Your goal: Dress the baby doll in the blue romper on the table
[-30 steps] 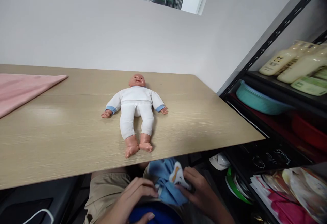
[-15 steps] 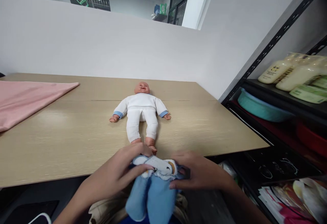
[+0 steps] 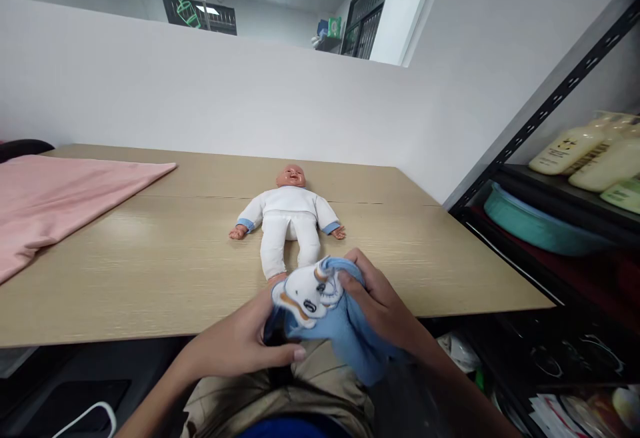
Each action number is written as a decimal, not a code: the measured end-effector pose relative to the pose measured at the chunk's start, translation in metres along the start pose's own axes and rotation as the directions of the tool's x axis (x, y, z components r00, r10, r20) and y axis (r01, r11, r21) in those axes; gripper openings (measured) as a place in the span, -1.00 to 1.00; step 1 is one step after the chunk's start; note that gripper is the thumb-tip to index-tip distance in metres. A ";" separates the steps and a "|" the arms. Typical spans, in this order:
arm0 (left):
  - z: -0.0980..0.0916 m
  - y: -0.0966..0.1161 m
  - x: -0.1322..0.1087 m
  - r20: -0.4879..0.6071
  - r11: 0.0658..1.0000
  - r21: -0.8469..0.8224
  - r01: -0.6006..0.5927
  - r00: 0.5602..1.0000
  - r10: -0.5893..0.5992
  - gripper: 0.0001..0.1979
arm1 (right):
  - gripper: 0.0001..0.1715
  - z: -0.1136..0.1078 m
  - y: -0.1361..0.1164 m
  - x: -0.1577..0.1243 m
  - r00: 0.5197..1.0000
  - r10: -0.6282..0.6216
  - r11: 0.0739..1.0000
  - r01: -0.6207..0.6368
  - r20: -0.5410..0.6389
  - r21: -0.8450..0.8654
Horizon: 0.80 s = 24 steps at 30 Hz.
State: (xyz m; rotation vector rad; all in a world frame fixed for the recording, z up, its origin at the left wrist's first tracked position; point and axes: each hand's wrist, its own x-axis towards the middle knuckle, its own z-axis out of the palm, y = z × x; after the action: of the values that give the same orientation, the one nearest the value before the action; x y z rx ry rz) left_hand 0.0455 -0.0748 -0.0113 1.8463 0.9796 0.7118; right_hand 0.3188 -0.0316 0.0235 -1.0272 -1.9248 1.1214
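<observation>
Blue cartoon-faced garment (image 3: 344,331) is pinched in the right grip (image 3: 377,305), apparently to spread it; left grip (image 3: 240,341), fingers hidden, can't be judged; baby doll (image 3: 290,206) beyond.

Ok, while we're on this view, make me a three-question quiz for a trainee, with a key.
1. Multiple choice: what is the person's right hand gripping?
A) a bottle
B) a blue cloth item with a white cartoon face
C) a pink cloth

2. True or false: the doll lies face down on the table.

3. Fill in the blank: the cuffs on the doll's white sleeves are ____.

Key:
1. B
2. False; it lies on its back, face up.
3. Blue
</observation>
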 end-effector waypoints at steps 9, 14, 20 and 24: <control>-0.009 -0.014 0.003 -0.152 0.974 -0.227 0.010 0.987 -0.046 -0.49 | -0.34 -0.015 0.003 0.027 0.801 0.018 0.995 -0.073 0.598 0.068; -0.030 -0.013 -0.004 -0.104 0.967 -0.226 0.117 0.984 -0.143 -0.52 | -0.41 -0.011 0.018 0.025 0.843 -0.018 0.979 -0.094 0.538 0.179; -0.033 -0.013 -0.003 0.253 0.963 -0.265 0.035 0.967 0.034 -0.49 | -0.35 0.009 0.023 0.025 0.861 0.086 0.957 -0.212 0.501 0.199; -0.028 -0.022 0.000 0.226 0.945 -0.326 0.012 0.972 0.066 -0.47 | 0.09 0.016 0.019 0.024 0.736 -0.027 0.953 -0.186 0.677 0.240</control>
State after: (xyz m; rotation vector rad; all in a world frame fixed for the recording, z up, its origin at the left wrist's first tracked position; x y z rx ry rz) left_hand 0.0163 -0.0559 -0.0189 1.6103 0.6413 0.6142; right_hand 0.2997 -0.0111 0.0040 -0.5660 -2.1514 1.9747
